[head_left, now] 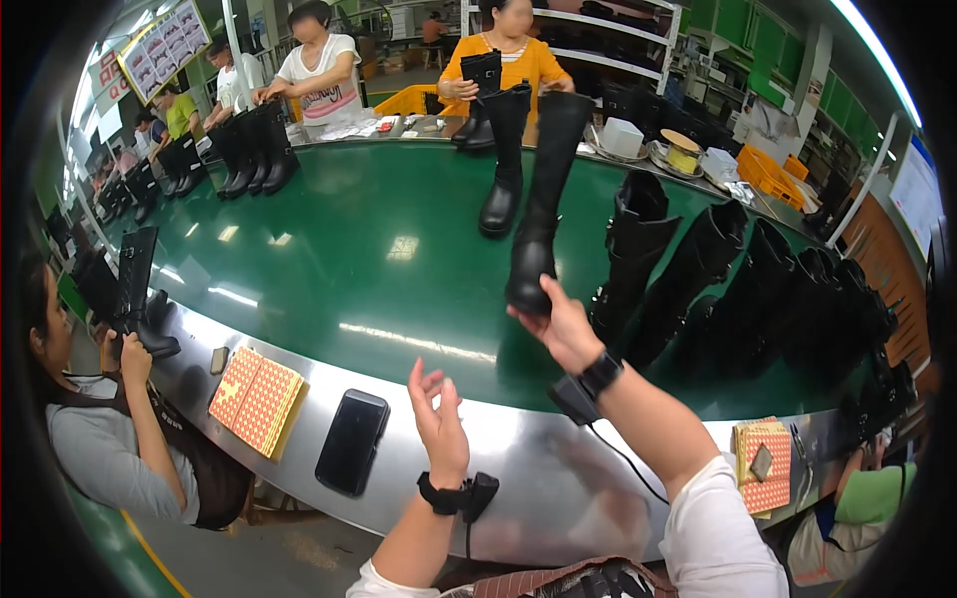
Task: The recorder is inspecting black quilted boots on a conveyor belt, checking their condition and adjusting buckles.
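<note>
Gripping the foot of a tall black boot (538,199), the right hand (563,329) holds it upright on the green desk (329,269) at the frame's centre. The left hand (439,419) hangs open and empty, fingers loosely spread, just above the desk's metal rim at lower centre. A black phone (351,442) lies on that rim to its left, beside an orange patterned booklet (257,399). A row of black boots (758,299) crowds the right side, and a second upright boot (501,164) stands behind the held one
</note>
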A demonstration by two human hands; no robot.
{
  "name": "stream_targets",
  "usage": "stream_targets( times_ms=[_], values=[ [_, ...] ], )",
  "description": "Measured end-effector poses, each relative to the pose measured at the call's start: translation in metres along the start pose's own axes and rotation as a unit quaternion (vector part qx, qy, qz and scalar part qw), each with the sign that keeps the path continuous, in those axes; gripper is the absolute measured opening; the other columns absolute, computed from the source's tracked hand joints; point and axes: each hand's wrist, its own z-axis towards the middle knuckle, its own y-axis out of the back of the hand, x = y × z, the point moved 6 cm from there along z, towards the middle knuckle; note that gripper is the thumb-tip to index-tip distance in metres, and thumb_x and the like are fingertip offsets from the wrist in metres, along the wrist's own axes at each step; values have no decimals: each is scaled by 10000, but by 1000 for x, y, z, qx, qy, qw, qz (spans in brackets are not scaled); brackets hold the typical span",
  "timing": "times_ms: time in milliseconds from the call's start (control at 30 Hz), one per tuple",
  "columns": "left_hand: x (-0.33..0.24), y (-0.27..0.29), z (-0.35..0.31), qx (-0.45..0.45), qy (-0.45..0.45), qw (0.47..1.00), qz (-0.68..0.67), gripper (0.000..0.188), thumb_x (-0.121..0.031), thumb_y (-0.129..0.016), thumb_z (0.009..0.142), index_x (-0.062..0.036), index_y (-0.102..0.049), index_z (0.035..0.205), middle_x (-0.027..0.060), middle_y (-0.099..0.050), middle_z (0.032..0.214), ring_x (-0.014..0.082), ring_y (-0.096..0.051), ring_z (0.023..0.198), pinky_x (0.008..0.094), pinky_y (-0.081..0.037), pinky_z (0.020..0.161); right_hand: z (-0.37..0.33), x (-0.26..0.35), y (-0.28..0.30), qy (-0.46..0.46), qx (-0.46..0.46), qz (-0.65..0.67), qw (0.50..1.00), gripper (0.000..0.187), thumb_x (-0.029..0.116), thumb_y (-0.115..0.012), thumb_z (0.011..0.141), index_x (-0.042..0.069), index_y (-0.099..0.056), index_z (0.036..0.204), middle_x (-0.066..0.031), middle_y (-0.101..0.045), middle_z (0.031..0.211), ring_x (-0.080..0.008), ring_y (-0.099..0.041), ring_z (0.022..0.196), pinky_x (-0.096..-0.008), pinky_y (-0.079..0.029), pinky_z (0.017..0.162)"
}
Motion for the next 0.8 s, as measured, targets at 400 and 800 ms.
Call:
stream_targets(
  times_ms=[400,800],
  values=[
    [7,-12,-17,132,179,975,-28,267,-102,-544,929,6,-540,1173,91,-576,1129,159,-556,1010,296,-478,812,274,-24,56,72,-188,74,977,611,336,-538,965,79,-178,1388,-223,-430,1239,-387,-640,800,-397,-582,583],
    [16,0,-14,3,203,970,-134,152,-116,-504,950,-36,-559,1068,56,-578,950,141,-572,860,285,-460,731,111,-60,-15,75,-9,-105,992,292,139,-627,881,67,-543,1152,-44,-609,935,-124,-593,834,-298,-510,689]
  ],
)
